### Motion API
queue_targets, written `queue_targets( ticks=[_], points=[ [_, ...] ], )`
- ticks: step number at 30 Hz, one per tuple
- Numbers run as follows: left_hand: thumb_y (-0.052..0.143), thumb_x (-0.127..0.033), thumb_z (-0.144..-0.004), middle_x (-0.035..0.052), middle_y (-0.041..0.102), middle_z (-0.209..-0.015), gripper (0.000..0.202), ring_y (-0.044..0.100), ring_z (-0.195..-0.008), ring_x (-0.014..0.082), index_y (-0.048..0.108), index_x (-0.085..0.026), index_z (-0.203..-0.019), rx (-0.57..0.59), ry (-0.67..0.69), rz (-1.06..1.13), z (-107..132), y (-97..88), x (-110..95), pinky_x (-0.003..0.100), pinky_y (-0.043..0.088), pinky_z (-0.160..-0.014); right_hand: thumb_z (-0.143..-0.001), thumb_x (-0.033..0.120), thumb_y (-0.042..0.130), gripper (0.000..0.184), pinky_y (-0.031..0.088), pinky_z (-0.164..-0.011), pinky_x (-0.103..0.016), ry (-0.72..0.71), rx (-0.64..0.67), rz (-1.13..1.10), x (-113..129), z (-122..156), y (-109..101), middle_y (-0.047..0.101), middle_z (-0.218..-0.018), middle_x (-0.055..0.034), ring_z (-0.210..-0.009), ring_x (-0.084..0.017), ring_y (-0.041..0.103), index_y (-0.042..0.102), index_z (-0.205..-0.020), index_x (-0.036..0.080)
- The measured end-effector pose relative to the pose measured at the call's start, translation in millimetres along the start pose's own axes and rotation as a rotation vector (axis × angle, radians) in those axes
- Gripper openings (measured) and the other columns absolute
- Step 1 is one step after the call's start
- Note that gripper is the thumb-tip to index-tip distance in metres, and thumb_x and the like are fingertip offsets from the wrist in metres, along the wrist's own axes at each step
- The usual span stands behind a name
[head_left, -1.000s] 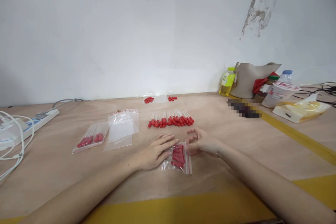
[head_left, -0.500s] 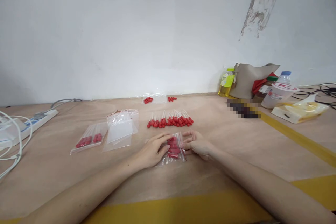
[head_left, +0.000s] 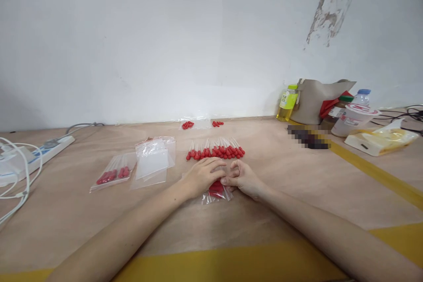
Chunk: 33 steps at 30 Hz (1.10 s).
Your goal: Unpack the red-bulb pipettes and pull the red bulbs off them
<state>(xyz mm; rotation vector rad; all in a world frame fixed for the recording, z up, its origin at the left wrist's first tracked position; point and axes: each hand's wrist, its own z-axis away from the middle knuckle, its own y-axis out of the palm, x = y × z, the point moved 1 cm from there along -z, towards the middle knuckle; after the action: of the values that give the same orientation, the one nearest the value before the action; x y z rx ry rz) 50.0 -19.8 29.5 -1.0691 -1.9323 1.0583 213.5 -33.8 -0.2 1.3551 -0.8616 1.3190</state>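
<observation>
A clear zip bag (head_left: 216, 191) with red-bulbed droppers inside lies on the table between my hands. My left hand (head_left: 205, 176) bends over its upper left side, fingers curled together onto the plastic and hiding much of the bag. At the bag's right edge, by the seal, my right hand (head_left: 244, 179) pinches with thumb and fingers. Just beyond my hands lies a row of droppers (head_left: 216, 152), red bulbs toward me and clear tubes pointing away. To the left are a filled bag of droppers (head_left: 114, 172) and a stack of flat zip bags (head_left: 152, 163).
Small red bulbs (head_left: 187, 125) rest on plastic against the wall. At far left sits a power strip (head_left: 49, 152) with white cables. On the right stand a yellow-green bottle (head_left: 287, 103), a grey bag (head_left: 312, 101), a cup (head_left: 353, 120) and a tissue pack (head_left: 380, 139).
My left hand has shifted right and farther over the bag, covering more of the red bulbs. My right hand's fingers have closed in at the bag's edge.
</observation>
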Motion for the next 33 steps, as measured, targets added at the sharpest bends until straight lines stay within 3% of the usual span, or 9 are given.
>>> queue_targets(
  ticks=[5,10,15,21,25,29,33],
  points=[
    [0.040,-0.019,-0.089,0.0051,0.060,-0.106,0.020,0.049,-0.099,0.0193,0.060,-0.016,-0.084,0.010,-0.003,0.000,0,-1.9,2,0.033,0.043,-0.082,-0.051,0.041,0.076,0.048,0.048,-0.057,-0.025,-0.079,0.119,0.003,-1,0,-4,0.056,-0.056,0.0078,-0.053,-0.008,0.056,0.041,-0.074,0.019],
    [0.033,-0.017,-0.091,0.0055,0.062,-0.090,0.026,0.052,-0.080,0.0140,0.058,-0.015,-0.082,-0.001,-0.032,0.107,5,5.4,4,0.026,0.044,-0.072,-0.063,0.038,0.068,0.030,0.049,-0.071,-0.029,-0.174,0.148,0.179,-4,3,-9,0.063,-0.073,0.0002,-0.067,-0.011,0.060,0.057,-0.080,0.015],
    [0.034,-0.017,-0.091,0.0065,0.061,-0.091,0.022,0.053,-0.088,0.0152,0.056,-0.015,-0.085,-0.047,-0.072,0.189,10,13.4,6,0.027,0.044,-0.077,-0.079,0.029,0.052,0.019,0.047,-0.076,-0.031,-0.621,0.107,0.719,-2,9,-10,0.065,-0.089,-0.0045,-0.082,-0.016,0.059,0.065,-0.090,0.022],
    [0.033,-0.016,-0.090,0.0080,0.057,-0.099,0.022,0.053,-0.091,0.0144,0.055,-0.014,-0.090,-0.017,-0.084,0.264,8,7.2,3,0.026,0.045,-0.078,-0.087,0.019,0.037,0.028,0.039,-0.062,-0.028,-1.067,0.101,1.320,7,14,-11,0.064,-0.082,-0.0063,-0.074,-0.015,0.054,0.065,-0.084,0.022],
    [0.034,-0.019,-0.091,0.0076,0.058,-0.101,0.023,0.053,-0.095,0.0148,0.057,-0.016,-0.093,0.023,-0.007,0.227,7,2.3,1,0.028,0.045,-0.082,-0.088,0.016,0.036,0.026,0.032,-0.056,-0.026,-1.229,0.094,1.506,8,16,-12,0.063,-0.079,-0.0037,-0.072,-0.013,0.050,0.062,-0.082,0.021],
    [0.034,-0.017,-0.091,0.0061,0.062,-0.093,0.025,0.053,-0.097,0.0158,0.057,-0.016,-0.081,0.038,0.140,0.091,6,5.8,2,0.032,0.042,-0.085,-0.088,0.011,0.034,0.030,0.026,-0.054,-0.027,-1.344,0.067,1.605,7,17,-10,0.060,-0.074,-0.0023,-0.069,-0.011,0.048,0.058,-0.071,0.018],
    [0.032,-0.015,-0.092,0.0045,0.062,-0.086,0.029,0.053,-0.097,0.0155,0.055,-0.016,-0.075,0.117,0.246,0.001,4,6.2,3,0.033,0.042,-0.087,-0.087,0.010,0.036,0.029,0.027,-0.055,-0.027,-1.425,0.145,1.666,8,15,-8,0.057,-0.068,-0.0013,-0.069,-0.011,0.048,0.055,-0.067,0.016]
  ],
)
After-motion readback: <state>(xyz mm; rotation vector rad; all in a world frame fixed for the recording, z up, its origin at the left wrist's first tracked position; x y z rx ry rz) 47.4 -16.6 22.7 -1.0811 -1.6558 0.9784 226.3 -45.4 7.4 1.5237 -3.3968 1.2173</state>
